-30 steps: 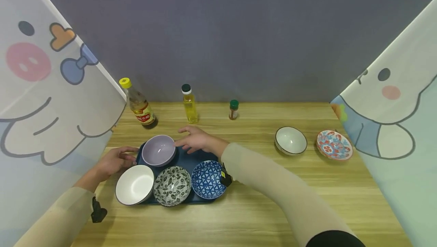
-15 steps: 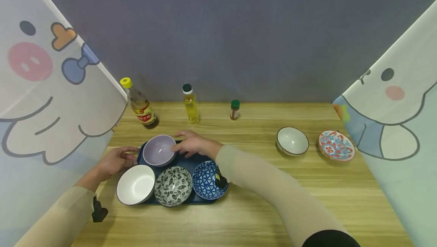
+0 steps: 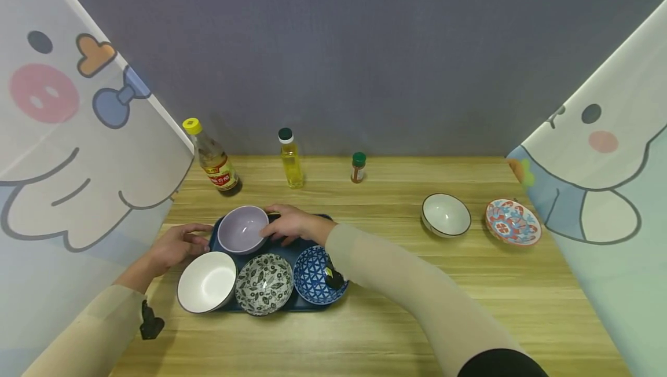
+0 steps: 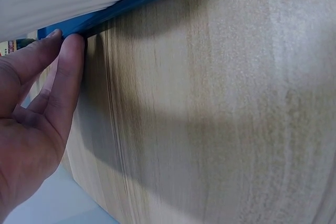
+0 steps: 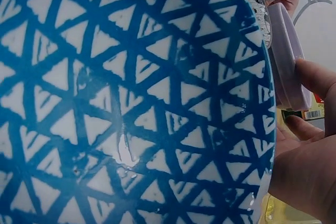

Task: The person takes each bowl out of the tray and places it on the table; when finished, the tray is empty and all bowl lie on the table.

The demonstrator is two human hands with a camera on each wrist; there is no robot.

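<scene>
A lilac bowl [image 3: 238,232] sits at the back left of a dark blue tray [image 3: 285,251]. My right hand [image 3: 292,223] pinches its right rim, thumb over the edge and fingers outside. At the tray's left edge, my left hand [image 3: 176,246] pinches the rim between thumb and fingertips, as the left wrist view shows. Along the tray's front stand a white bowl [image 3: 206,282], a black-and-white leaf-patterned bowl [image 3: 264,284] and a blue triangle-patterned bowl [image 3: 311,277]. The blue bowl [image 5: 126,98] fills much of the right wrist view, and my right sleeve partly overlaps it in the head view.
Behind the tray stand a yellow-capped sauce bottle [image 3: 217,171], an oil bottle [image 3: 292,165] and a small green-capped spice jar [image 3: 358,168]. To the right are a dark-rimmed white bowl [image 3: 445,215] and a red-and-blue patterned dish [image 3: 513,222]. A grey partition [image 3: 333,58] rises behind.
My right hand has moved slightly left and down, from beside the lilac bowl onto its rim. My left hand stays at the tray's edge.
</scene>
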